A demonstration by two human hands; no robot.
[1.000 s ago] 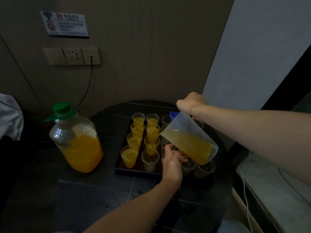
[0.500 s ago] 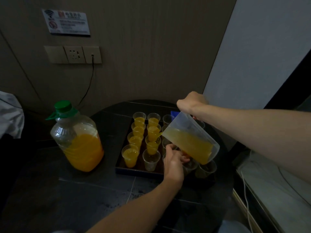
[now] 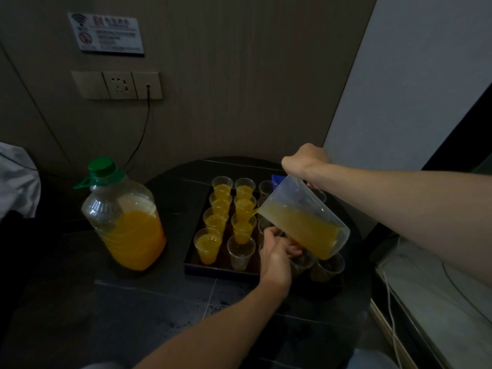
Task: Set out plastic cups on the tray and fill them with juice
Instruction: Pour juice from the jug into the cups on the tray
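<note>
Your right hand (image 3: 306, 161) is closed round the handle of a clear jug (image 3: 306, 225). The jug is tipped with its spout low to the left, and the juice has pooled toward that side. Your left hand (image 3: 277, 251) reaches in under the jug, fingers curled round a clear cup (image 3: 266, 227) in the third column of the tray (image 3: 221, 271). The hand hides most of that cup. The dark tray sits on the right half of the black table (image 3: 159, 302). Filled cups (image 3: 207, 243) stand in its two left columns, except at the near edge of the second column, where an unfilled cup (image 3: 241, 253) stands. More clear cups (image 3: 327, 267) stand near the tray's near right corner. A large bottle (image 3: 127, 222) with a green cap, about half full of juice, stands toward the table's left edge, apart from the tray.
</note>
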